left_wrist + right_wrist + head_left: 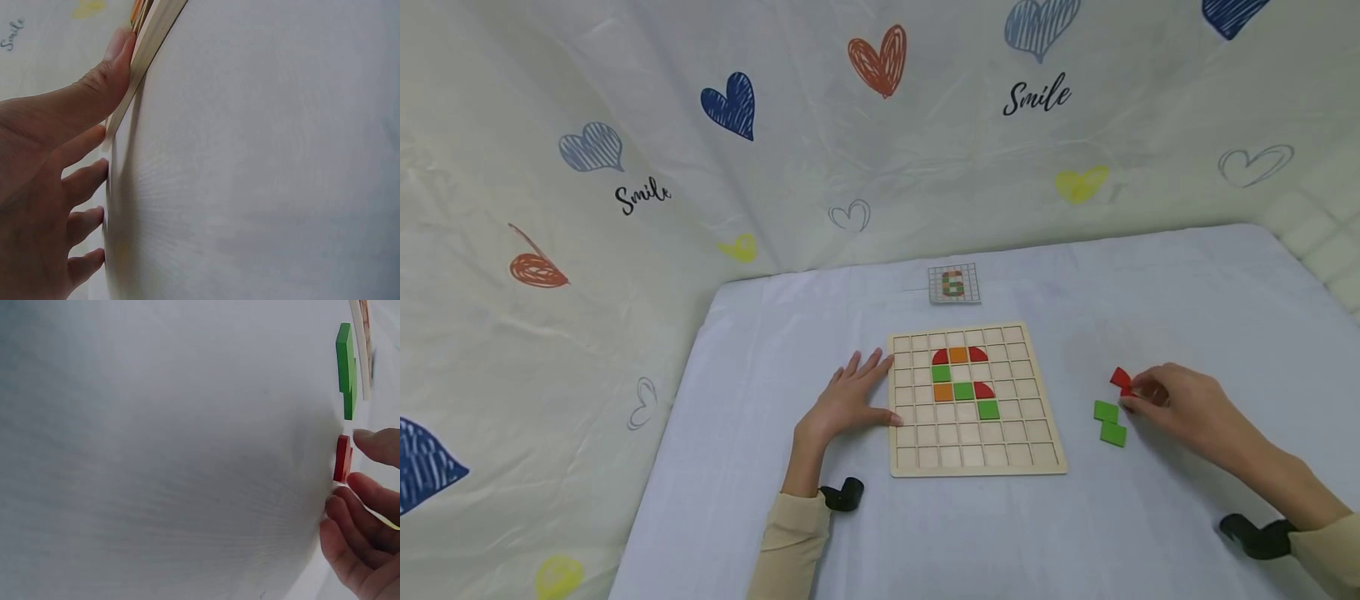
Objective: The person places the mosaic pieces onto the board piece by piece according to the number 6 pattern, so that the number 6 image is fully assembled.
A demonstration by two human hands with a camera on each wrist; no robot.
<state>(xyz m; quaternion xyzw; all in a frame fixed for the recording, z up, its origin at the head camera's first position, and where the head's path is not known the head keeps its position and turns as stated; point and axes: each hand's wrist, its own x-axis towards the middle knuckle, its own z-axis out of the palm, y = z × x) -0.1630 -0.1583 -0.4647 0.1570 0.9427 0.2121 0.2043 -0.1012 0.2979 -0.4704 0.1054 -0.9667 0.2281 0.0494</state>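
My left hand (844,402) rests at the left edge of a wooden grid board (925,458), fingers spread, thumb on its rim. In the left wrist view the thumb (94,94) presses the board's edge (156,37). Red quarter-rounds (977,354), orange squares (958,355) and green squares (988,409) lie in some cells. To the right of the board, my right hand (1183,408) pinches a red piece (1126,391) between thumb and forefinger, low at the cloth. Another red piece (1118,377) lies against it. Fingers partly hide the pinched piece.
Two loose green squares (1106,411) lie touching, between the board and my right hand. Behind the board is a small card (954,284) with a printed grid and coloured pattern. White cloth (820,325) covers the table; a curtain with hearts (880,62) hangs behind.
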